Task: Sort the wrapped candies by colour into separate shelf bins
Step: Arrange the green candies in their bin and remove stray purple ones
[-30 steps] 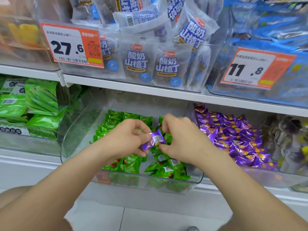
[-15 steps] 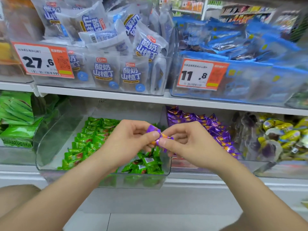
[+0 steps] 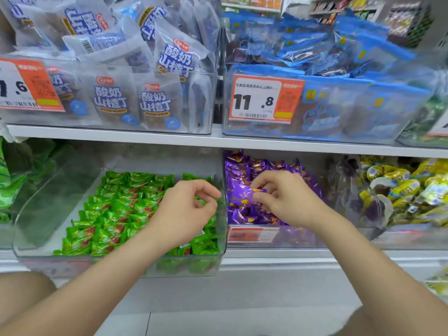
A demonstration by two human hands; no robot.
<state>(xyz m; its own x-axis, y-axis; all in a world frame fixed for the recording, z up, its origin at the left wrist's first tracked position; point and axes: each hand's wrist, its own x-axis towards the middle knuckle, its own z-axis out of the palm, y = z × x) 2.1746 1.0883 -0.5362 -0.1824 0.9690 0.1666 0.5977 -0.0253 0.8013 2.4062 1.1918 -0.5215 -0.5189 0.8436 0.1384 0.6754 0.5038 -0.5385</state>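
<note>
candy [image 3: 247,195] pinched in right hand [image 3: 288,200] over purple bin [image 3: 291,236] (near left wall)

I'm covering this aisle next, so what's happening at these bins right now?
A person is sorting wrapped candies by colour. Their right hand pinches a purple candy low over the purple candy bin, not yet released. Their left hand hovers above the green candy bin beside it, fingers loosely curled, apparently holding nothing. What shows in that bin is green candies.
</note>
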